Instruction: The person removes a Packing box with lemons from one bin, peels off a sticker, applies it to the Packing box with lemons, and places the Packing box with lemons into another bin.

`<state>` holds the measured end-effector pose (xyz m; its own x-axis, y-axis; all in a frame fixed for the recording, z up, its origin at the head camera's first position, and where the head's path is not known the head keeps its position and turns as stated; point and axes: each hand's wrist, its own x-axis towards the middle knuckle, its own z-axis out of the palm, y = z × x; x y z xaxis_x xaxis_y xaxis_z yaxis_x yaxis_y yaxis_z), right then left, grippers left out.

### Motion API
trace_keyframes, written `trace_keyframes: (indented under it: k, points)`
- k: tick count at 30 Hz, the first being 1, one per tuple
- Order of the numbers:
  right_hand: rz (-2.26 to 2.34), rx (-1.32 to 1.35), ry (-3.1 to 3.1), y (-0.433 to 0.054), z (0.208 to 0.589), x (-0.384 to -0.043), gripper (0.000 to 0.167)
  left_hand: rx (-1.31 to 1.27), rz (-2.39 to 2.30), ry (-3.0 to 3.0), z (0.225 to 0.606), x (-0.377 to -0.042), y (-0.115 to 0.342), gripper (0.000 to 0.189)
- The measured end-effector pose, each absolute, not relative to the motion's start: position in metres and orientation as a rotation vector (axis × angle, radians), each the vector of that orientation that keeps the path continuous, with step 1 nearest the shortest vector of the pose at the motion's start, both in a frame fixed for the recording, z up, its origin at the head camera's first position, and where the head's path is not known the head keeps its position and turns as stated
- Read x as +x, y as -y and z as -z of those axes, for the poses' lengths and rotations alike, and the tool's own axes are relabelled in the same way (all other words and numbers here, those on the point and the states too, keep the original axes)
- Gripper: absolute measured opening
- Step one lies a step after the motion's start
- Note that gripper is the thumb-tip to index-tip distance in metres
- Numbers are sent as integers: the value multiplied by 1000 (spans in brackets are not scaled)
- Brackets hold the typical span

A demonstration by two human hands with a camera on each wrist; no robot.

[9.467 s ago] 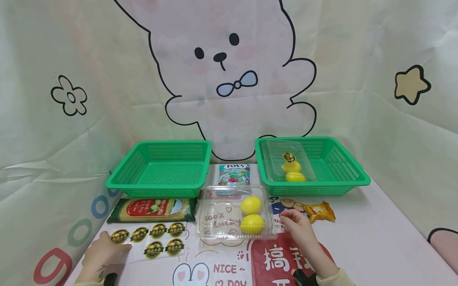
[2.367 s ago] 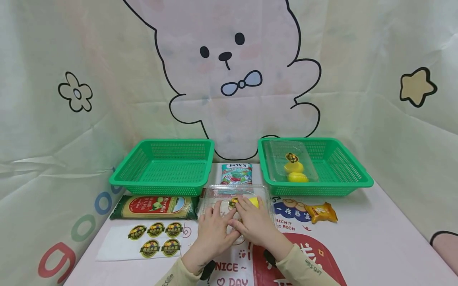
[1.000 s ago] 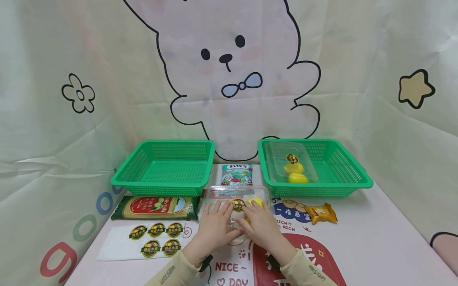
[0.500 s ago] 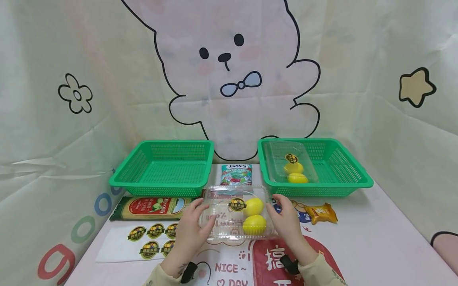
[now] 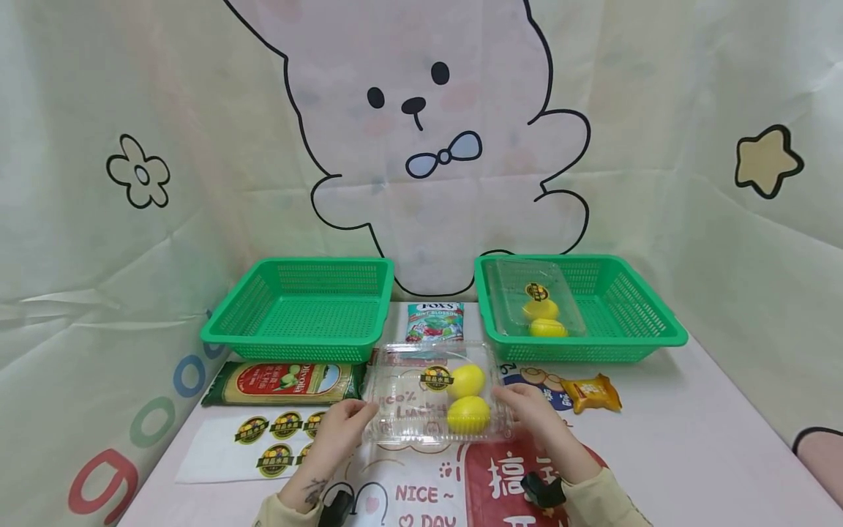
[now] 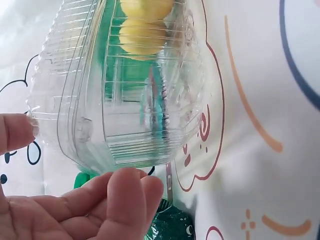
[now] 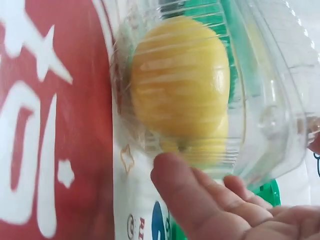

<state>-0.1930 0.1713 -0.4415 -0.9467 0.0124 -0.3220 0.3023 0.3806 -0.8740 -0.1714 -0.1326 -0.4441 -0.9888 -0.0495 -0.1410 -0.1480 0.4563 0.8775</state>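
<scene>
A clear plastic clamshell box (image 5: 403, 399) lies closed at the middle of the table, with two yellow lemons (image 5: 468, 415) at its right side. A round black-and-gold sticker (image 5: 437, 378) sits on its lid. My left hand (image 5: 340, 430) holds the box's left end; in the left wrist view the thumb (image 6: 17, 132) touches the lid edge while curled fingers (image 6: 127, 200) meet the end wall. At the opposite end, my right hand (image 5: 541, 419) holds the box too. Its fingers (image 7: 185, 192) are against the lower wall beside the lemons in the right wrist view.
Two green baskets stand behind: the left basket (image 5: 296, 351) is empty, the right basket (image 5: 632, 350) bears another stickered lemon box (image 5: 510, 282). Around lie a candy bag (image 5: 435, 323), a green noodle packet (image 5: 283, 383), a sticker sheet (image 5: 211, 454) and an orange snack (image 5: 590, 393).
A sticker from the sheet has come onto the box lid since the oldest frame. Both hands pressed over the lid, then parted and took hold of the box's two ends.
</scene>
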Motion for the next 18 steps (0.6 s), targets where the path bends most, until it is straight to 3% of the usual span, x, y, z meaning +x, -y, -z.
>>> trace_keyframes:
  k: [10, 18]
  points:
    - [1845, 277, -1984, -166, 437, -174, 54, -293, -1869, -2417, 433, -153, 135, 49]
    - [1978, 182, -1898, -155, 424, -157, 49, -280, -2230, -2102, 422, -142, 126, 66]
